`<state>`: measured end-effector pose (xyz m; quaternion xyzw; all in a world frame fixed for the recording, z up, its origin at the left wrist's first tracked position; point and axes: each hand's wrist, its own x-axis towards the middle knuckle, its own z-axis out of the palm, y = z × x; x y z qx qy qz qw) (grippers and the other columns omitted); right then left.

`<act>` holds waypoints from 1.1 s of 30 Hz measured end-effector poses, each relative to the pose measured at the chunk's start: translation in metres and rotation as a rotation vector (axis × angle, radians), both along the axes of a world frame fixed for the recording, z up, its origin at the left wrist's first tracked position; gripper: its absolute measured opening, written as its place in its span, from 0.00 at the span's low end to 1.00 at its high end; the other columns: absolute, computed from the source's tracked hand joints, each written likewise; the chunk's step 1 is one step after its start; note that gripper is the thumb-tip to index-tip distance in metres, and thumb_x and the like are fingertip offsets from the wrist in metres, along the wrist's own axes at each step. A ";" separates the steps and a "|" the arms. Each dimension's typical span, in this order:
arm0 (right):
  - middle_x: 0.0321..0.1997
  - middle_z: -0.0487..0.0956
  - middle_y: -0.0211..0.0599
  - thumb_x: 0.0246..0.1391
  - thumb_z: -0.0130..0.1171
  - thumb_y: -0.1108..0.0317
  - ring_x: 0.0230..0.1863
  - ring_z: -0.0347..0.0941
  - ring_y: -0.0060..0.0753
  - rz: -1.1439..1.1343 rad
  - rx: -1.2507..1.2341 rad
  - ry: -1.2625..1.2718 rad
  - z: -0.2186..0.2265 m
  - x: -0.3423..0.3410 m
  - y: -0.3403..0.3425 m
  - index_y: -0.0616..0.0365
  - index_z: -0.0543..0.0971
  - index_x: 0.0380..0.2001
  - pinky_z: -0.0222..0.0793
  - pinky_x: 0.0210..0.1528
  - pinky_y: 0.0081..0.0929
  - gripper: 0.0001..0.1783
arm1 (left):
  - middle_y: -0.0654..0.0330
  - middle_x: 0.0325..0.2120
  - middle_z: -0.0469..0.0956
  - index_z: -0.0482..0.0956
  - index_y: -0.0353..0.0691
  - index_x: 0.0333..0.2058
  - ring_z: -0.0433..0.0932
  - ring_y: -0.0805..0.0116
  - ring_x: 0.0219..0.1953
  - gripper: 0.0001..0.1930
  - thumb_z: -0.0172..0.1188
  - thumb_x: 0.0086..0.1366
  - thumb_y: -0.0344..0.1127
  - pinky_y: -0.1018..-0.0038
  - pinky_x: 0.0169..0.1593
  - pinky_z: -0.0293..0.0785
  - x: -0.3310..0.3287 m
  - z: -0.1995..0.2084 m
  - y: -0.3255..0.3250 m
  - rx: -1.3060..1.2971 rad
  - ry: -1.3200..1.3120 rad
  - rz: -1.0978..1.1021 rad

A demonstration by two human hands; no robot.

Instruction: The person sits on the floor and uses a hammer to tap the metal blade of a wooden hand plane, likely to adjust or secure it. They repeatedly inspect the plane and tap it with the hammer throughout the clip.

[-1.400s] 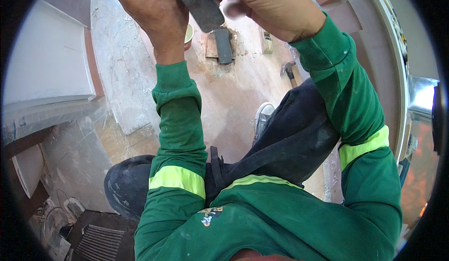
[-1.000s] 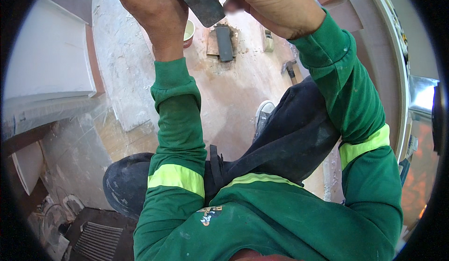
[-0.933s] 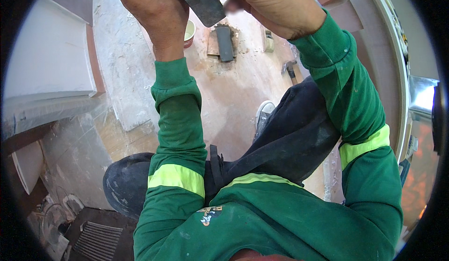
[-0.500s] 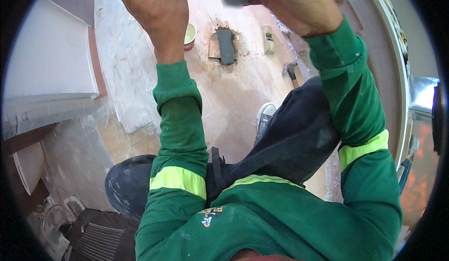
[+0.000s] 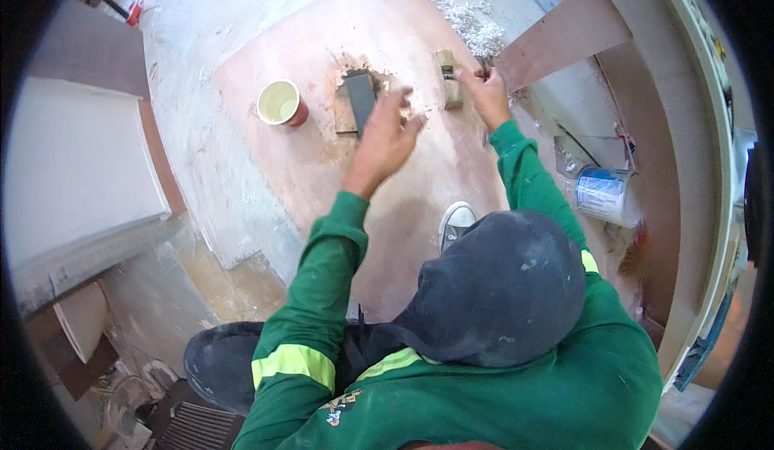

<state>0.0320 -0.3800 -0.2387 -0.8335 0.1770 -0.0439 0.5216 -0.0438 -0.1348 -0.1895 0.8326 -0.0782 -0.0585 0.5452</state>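
Note:
My left hand [image 5: 385, 140] is over the board with its fingers apart and nothing in them. It is beside a dark grey sharpening stone [image 5: 360, 99], which lies on a small wood piece [image 5: 345, 120] in a wet, dirty patch. To its right, my right hand [image 5: 488, 99] is curled beside a wooden hand plane [image 5: 448, 81], fingertips close to the plane's side. A dark bit shows at those fingers, but what they hold is mostly hidden. A paper cup [image 5: 280, 105] with pale liquid stands left of the stone.
A pinkish plywood board [image 5: 282, 176] lies on the floor under these things. White shavings [image 5: 476, 27] are heaped beyond it. A blue and white bucket [image 5: 605, 194] lies at the right by a wooden panel [image 5: 645, 120]. My shoe [image 5: 457, 223] rests on the board.
Both hands have come down from the top of the view towards the board. The dark block in my right hand and the thin pale thing in my left are no longer seen. The view has shifted.

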 end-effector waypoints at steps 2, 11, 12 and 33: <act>0.36 0.82 0.39 0.64 0.67 0.66 0.41 0.82 0.44 0.126 -0.328 -0.316 -0.049 0.007 -0.023 0.64 0.80 0.51 0.78 0.45 0.42 0.17 | 0.41 0.56 0.76 0.69 0.32 0.68 0.81 0.52 0.53 0.31 0.67 0.72 0.40 0.61 0.56 0.81 -0.009 -0.020 -0.033 0.004 0.097 -0.040; 0.51 0.77 0.50 0.57 0.62 0.77 0.53 0.78 0.61 0.496 -0.492 -0.256 -0.070 0.029 -0.036 0.56 0.81 0.52 0.74 0.55 0.49 0.18 | 0.38 0.55 0.73 0.66 0.25 0.67 0.81 0.50 0.46 0.41 0.75 0.66 0.45 0.60 0.50 0.82 0.026 -0.112 -0.115 0.150 0.001 0.151; 0.52 0.76 0.49 0.56 0.61 0.78 0.54 0.77 0.62 0.512 -0.521 -0.272 -0.072 0.028 -0.039 0.56 0.81 0.52 0.74 0.56 0.50 0.19 | 0.39 0.54 0.73 0.66 0.25 0.67 0.81 0.50 0.46 0.42 0.76 0.65 0.46 0.60 0.51 0.81 0.034 -0.115 -0.121 0.156 0.017 0.149; 0.37 0.77 0.29 0.75 0.61 0.65 0.35 0.73 0.24 -0.012 0.877 -0.178 -0.009 -0.080 -0.022 0.59 0.80 0.49 0.71 0.40 0.26 0.09 | 0.60 0.48 0.82 0.79 0.34 0.60 0.83 0.73 0.46 0.20 0.68 0.71 0.22 0.74 0.52 0.81 0.006 -0.046 -0.099 -0.664 0.270 0.036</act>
